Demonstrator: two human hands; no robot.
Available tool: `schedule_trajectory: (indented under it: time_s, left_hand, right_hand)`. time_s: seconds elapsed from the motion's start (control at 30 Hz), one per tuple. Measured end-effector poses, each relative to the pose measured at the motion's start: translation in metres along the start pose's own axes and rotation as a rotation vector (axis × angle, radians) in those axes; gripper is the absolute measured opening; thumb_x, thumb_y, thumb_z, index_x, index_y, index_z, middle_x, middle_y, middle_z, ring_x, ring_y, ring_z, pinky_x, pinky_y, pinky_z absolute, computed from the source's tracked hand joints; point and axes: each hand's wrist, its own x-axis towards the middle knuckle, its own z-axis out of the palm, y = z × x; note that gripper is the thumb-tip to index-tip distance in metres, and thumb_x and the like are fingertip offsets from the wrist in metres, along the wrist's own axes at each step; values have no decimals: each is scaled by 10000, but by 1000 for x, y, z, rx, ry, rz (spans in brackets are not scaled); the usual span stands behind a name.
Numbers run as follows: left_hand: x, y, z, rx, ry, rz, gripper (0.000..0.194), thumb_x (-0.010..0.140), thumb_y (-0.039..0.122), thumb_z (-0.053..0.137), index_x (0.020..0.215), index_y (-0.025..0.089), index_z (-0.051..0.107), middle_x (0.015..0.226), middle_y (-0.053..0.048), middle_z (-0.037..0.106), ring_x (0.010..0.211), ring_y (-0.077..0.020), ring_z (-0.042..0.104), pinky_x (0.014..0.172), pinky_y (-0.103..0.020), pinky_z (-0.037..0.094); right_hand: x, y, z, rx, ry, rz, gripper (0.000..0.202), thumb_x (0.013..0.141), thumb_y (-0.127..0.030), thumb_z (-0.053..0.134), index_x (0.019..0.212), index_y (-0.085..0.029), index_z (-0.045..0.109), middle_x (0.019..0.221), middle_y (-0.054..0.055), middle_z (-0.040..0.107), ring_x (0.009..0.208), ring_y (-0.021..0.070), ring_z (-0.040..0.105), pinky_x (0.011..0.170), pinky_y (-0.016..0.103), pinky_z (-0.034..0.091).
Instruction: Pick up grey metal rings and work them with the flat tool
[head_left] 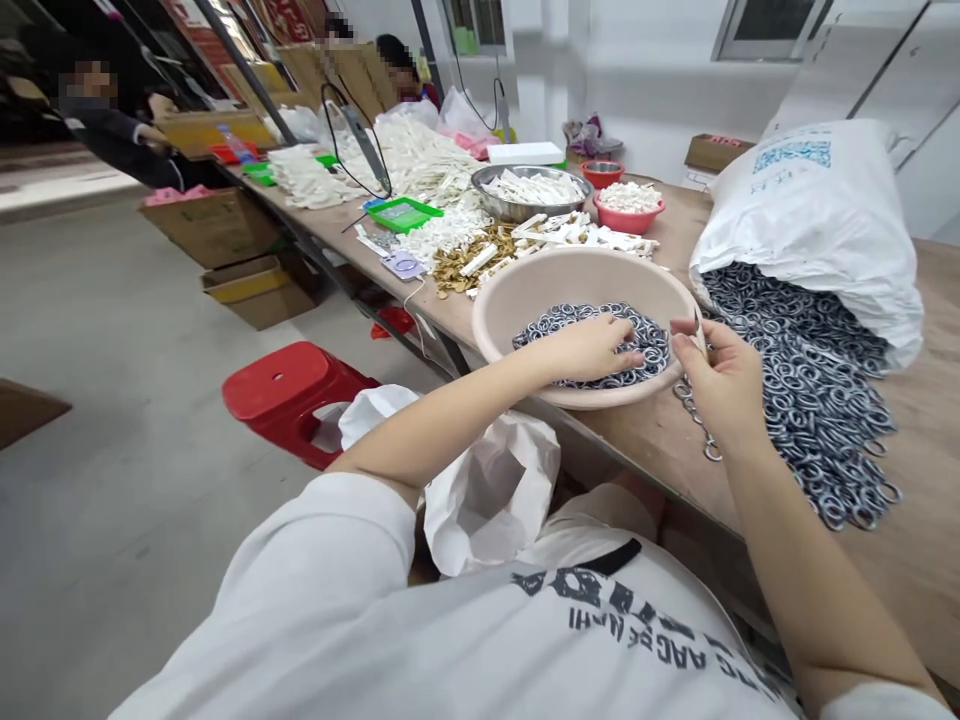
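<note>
A beige basin [502, 320] stands at the table's near edge with many grey metal rings [551, 322] in it. My left hand [592, 348] is over the rings inside the basin, fingers apart, with nothing visible held in it. At the basin's right rim, my right hand [724, 375] is closed on a slim pale piece [701, 335] with a dark tip; the piece is partly hidden by the fingers. Beside that hand, a heap of similar rings [817, 410] spreads over the table from the mouth of a white sack [810, 220].
Behind the basin lie brass-coloured pieces [457, 262] and white parts [435, 160]. A steel bowl [532, 210], a red bowl [628, 222] and a green tray [403, 214] stand farther back. A red stool [289, 385] is left of the table [926, 480]. Other people sit at the back left.
</note>
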Motion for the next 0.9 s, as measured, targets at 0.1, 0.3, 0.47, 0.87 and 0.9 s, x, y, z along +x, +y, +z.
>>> schedule_trajectory:
  time_s: [0.1, 0.3, 0.47, 0.87, 0.9]
  left_hand:
    - [-9, 11, 8, 312, -86, 136, 137, 757, 292, 765, 799, 185, 690, 818, -70, 652, 783, -216, 593, 739, -303, 424]
    - [-44, 46, 81, 364, -83, 481, 274, 1018, 294, 409, 1097, 180, 645, 1093, -98, 686, 1072, -224, 614, 983, -377, 467]
    - [-38, 4, 182, 509, -219, 393, 289, 1000, 289, 467, 1202, 169, 636, 1284, -127, 626, 1185, -258, 572, 1001, -396, 494]
    - [-12, -29, 223, 217, -119, 399, 239, 950, 218, 580, 1173, 171, 649, 1146, -108, 697, 1078, -242, 648, 974, -397, 524]
    - [-16, -28, 226, 149, -95, 397, 290, 943, 235, 601, 1227, 177, 622, 1165, -108, 698, 1081, -234, 653, 967, -391, 533]
  right_hand:
    - [-30, 5, -15, -46, 64, 9, 226, 912, -378, 665, 1062, -228, 740, 924, 44, 705, 759, 190, 609, 689, 323, 480]
    - [-77, 38, -72, -179, 283, 212, 290, 883, -464, 700, 830, -179, 691, 647, -34, 515, 573, 109, 409, 558, 259, 318]
    - [-97, 62, -129, -234, 427, 227, 291, 876, -454, 707, 791, -180, 660, 628, -49, 462, 574, 103, 382, 572, 255, 315]
    - [-125, 86, -156, -592, 260, 141, 292, 932, -425, 615, 757, -191, 626, 721, 3, 571, 686, 154, 496, 662, 282, 364]
    - [-126, 85, -153, -564, 185, 130, 280, 935, -412, 613, 762, -193, 639, 734, 8, 584, 703, 158, 513, 675, 285, 371]
